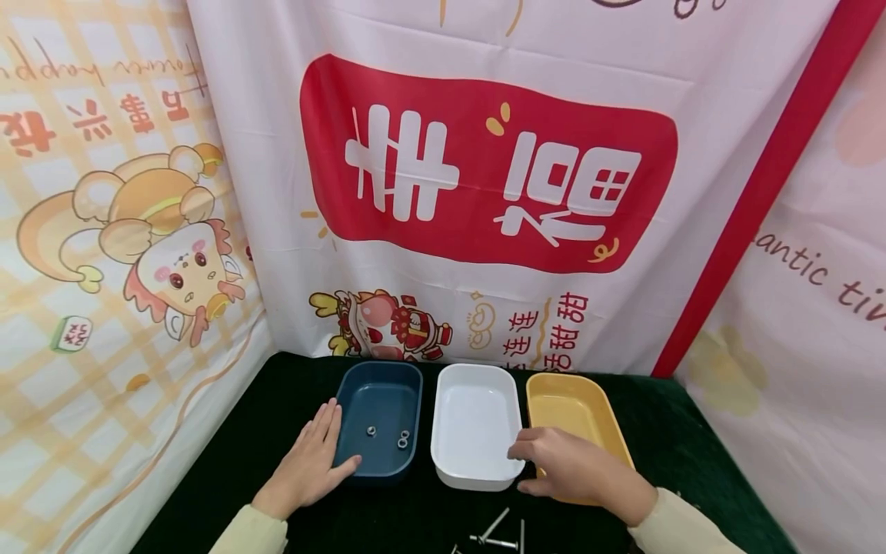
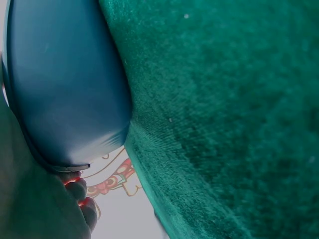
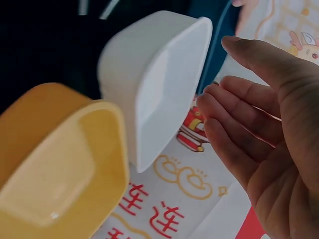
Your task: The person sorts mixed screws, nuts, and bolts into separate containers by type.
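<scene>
Nuts in blue tray show in head view only. Left hand, straight-fingered, rests at tray's left edge; right wrist view shows right hand empty, fingers loosely bent.

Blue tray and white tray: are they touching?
Apart: the head view shows a strip of dark green cloth between the blue tray and the white tray.
</scene>
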Motion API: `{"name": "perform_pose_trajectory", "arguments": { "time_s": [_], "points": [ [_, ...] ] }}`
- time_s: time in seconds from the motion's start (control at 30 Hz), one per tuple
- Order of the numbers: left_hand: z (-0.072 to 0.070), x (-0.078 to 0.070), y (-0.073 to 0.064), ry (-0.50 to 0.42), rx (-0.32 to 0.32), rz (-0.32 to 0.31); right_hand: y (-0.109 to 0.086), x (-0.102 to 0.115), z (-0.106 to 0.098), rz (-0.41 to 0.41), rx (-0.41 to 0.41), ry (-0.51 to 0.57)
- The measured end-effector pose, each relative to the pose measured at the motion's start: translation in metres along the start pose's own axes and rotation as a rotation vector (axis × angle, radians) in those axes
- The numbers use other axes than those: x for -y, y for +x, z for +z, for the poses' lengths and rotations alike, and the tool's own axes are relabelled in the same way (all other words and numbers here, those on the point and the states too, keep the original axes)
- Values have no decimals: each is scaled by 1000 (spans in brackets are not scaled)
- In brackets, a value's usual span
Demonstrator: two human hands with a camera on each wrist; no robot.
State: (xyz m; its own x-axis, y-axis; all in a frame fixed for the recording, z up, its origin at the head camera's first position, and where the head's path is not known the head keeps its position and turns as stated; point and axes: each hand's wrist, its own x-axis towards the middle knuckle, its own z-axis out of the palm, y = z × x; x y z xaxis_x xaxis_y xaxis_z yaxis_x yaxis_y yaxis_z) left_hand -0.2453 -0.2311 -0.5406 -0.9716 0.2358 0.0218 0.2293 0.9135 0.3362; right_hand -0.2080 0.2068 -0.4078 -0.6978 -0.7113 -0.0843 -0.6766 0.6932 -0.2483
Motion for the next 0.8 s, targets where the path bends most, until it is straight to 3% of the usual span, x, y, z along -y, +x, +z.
{"name": "perform_pose_trajectory", "arguments": {
  "time_s": [0.53,0.8],
  "points": [
    [1,0,-1,-3,-2,1,-47,-16,46,60,176,138],
    [3,2,-1,-7,-2,-1,-56,-22,71,-34,202,99]
  ]
}}
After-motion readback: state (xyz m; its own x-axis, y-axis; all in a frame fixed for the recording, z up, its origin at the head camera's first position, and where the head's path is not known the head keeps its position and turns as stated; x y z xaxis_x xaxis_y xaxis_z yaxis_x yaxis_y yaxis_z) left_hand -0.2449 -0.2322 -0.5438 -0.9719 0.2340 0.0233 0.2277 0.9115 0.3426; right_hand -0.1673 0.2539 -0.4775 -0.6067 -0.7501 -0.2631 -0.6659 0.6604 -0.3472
